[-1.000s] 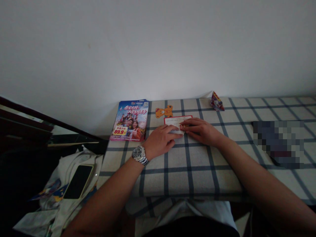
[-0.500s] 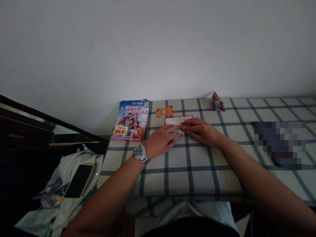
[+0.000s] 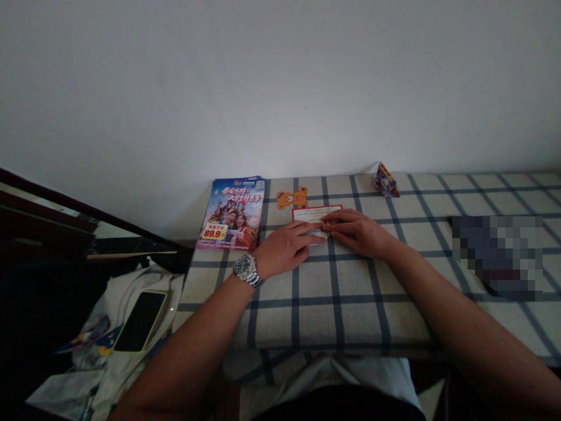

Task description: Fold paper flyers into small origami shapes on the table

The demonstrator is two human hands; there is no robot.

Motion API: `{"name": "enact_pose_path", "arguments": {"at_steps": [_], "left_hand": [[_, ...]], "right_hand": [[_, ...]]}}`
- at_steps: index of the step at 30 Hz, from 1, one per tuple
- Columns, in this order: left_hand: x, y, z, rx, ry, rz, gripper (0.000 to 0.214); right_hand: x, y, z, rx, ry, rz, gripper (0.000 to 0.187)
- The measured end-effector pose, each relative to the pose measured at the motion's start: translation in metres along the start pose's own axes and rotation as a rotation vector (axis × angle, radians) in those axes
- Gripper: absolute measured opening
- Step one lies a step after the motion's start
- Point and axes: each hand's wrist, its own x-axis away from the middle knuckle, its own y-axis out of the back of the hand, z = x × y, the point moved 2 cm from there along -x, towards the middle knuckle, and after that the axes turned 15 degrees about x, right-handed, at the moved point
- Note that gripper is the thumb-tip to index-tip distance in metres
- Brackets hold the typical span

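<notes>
On the checked tablecloth (image 3: 315,321) lies a small folded paper sheet (image 3: 311,214), white with a red edge and lines of print. My left hand (image 3: 284,250), a metal watch on its wrist, presses its fingers on the sheet's near left part. From the right, my right hand (image 3: 357,234) bends its fingers down onto the sheet's near right part, and its fingertips meet those of the left. Fingers hide much of the sheet. Just behind it is an orange teddy bear picture (image 3: 287,200), flat on the cloth.
A stack of printed flyers (image 3: 232,213) lies at the table's left end. Against the wall (image 3: 280,88) stands a colourful folded paper triangle (image 3: 385,180). A blurred dark object (image 3: 491,254) lies at right. Below left, a phone (image 3: 141,321) rests on a pale bag (image 3: 109,310).
My left wrist and watch have shifted slightly left and up. Both hands keep their fingers on the folded sheet, which stays in place.
</notes>
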Motion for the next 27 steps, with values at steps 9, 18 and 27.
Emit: {"name": "enact_pose_path", "arguments": {"at_steps": [9,18,27], "left_hand": [[0.001,0.002,0.0,0.0,-0.018,0.017,0.041],[-0.005,0.001,-0.007,-0.095,-0.003,0.018,0.032],[-0.003,0.0,-0.007,-0.082,0.0,0.01,0.033]], "right_hand": [[0.0,0.001,0.0,-0.001,-0.011,0.01,0.029],[0.0,-0.001,0.0,-0.001,-0.014,-0.001,0.027],[0.0,0.002,0.0,-0.012,-0.007,0.008,0.03]]}}
